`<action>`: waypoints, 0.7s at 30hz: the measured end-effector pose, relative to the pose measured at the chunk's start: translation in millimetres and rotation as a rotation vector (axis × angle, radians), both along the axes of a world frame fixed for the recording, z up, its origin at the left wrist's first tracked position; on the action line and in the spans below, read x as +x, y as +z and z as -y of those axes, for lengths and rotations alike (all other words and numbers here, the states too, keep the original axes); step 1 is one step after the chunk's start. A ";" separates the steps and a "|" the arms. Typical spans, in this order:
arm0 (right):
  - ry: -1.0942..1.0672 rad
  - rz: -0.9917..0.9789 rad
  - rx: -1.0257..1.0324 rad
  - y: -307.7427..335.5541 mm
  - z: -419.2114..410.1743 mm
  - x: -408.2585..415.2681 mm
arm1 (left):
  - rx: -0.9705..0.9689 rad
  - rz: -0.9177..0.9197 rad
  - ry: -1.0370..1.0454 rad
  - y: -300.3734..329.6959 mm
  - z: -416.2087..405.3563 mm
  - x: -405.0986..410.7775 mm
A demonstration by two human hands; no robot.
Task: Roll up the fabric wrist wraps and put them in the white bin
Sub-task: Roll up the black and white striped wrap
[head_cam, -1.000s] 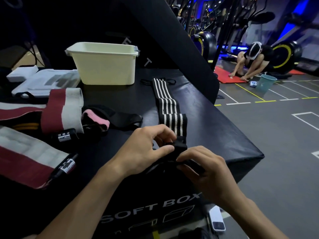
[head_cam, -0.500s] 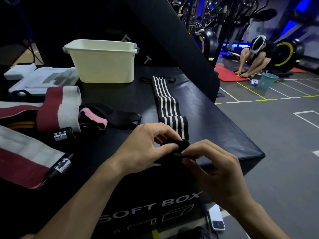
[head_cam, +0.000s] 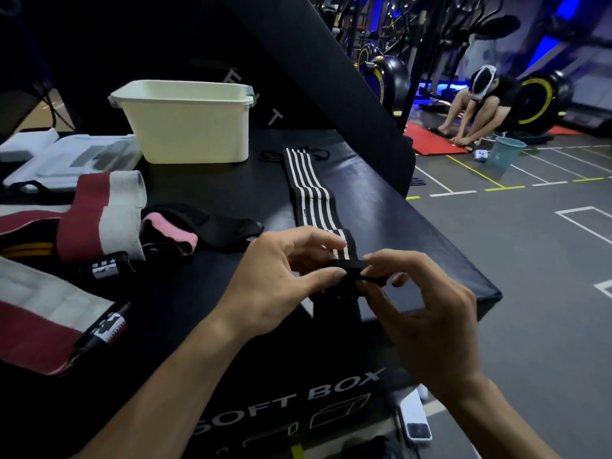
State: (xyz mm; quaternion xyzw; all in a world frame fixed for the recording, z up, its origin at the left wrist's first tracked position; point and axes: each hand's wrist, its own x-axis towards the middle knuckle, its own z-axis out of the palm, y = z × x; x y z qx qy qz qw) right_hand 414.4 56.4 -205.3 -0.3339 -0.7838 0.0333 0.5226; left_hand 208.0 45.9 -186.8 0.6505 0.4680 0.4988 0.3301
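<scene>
A long black wrist wrap with white stripes lies stretched along the black soft box, running from near the bin toward me. Its near end is folded into a small dark roll at the box's front edge. My left hand pinches that roll from the left with thumb and fingers. My right hand pinches it from the right. The white bin stands at the far side of the box, and what is inside it is hidden.
Left of my hands lie red-and-white wraps, a pink-and-black wrap and white packaging. A slanted black pad rises behind the box. A person crouches on the gym floor at right near a teal bucket.
Both hands have lifted the wrap's near end slightly and turned it over, so the roll sits a little farther up the striped strip. The striped length has shortened a bit.
</scene>
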 end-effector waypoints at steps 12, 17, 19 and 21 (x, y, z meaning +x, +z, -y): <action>0.005 -0.039 -0.031 4.8 -0.9 -3.8 | 0.016 -0.081 -0.034 7.2 8.7 1.7; 0.010 -0.047 -0.062 4.0 -3.6 -4.6 | 0.008 -0.047 -0.046 8.9 12.3 -0.1; 0.008 -0.038 -0.066 3.6 -4.9 -5.4 | 0.020 -0.037 -0.055 9.7 13.3 -0.9; 0.003 -0.028 -0.058 3.4 -5.9 -7.7 | 0.049 -0.056 -0.042 10.0 14.1 -1.1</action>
